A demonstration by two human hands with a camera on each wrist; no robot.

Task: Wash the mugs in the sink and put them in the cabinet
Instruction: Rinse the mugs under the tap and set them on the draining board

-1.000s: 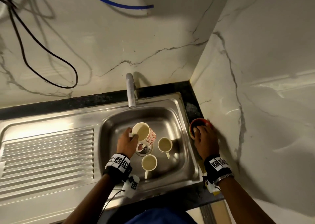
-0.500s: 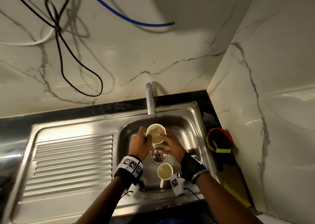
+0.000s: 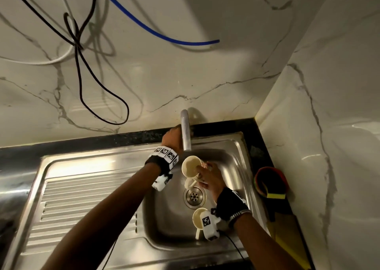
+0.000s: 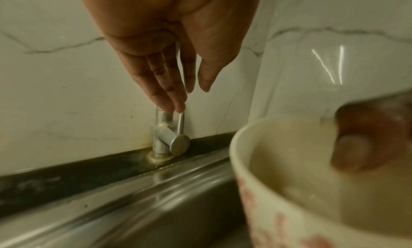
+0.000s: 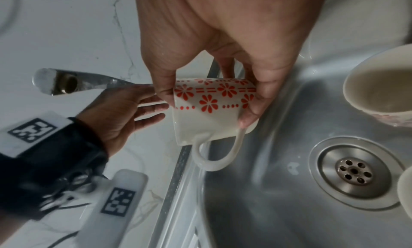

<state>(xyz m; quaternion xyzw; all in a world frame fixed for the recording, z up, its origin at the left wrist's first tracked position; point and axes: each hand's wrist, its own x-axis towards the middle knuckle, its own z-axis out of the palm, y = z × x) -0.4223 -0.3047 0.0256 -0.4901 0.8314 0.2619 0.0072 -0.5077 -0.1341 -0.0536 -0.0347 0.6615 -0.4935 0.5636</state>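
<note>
The right hand (image 5: 223,40) grasps the red-flowered mug (image 5: 211,109) by its rim and wall, tipped on its side in the sink (image 3: 232,167) just below the faucet spout (image 3: 185,134). The left hand (image 4: 169,45), fingers straight and released, reaches down onto the faucet lever (image 4: 180,121) at the far edge. To do this well, I would ease the lever open gently for a modest stream and turn the mug's mouth up under the spout first. Two more mugs sit in the basin: one (image 3: 190,182) beside the drain (image 3: 194,196), another (image 3: 198,218) nearer.
</note>
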